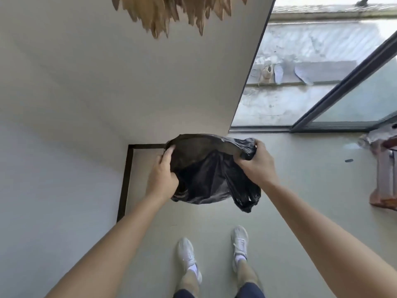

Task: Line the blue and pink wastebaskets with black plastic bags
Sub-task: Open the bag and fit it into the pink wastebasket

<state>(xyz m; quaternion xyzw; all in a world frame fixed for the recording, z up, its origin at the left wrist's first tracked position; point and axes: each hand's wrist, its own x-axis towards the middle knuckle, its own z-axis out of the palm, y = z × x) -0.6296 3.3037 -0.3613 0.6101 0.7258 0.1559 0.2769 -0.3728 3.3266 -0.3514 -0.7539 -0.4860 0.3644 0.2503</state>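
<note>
A black plastic bag (206, 173) hangs in the air in front of me, above the pale floor, its mouth pulled partly open at the top. My left hand (162, 177) grips the bag's left edge, thumb over the rim. My right hand (256, 163) is closed on a bunched part of the rim at the right. The bag's lower end droops down to the right. No blue or pink wastebasket is in view.
A white wall (107, 87) with a dark baseboard (125, 181) stands at the left and ahead. A glass sliding door (348, 91) is at the upper right. A pinkish wrapped bundle (384, 168) lies on the floor at the far right. My white shoes (187, 254) are below.
</note>
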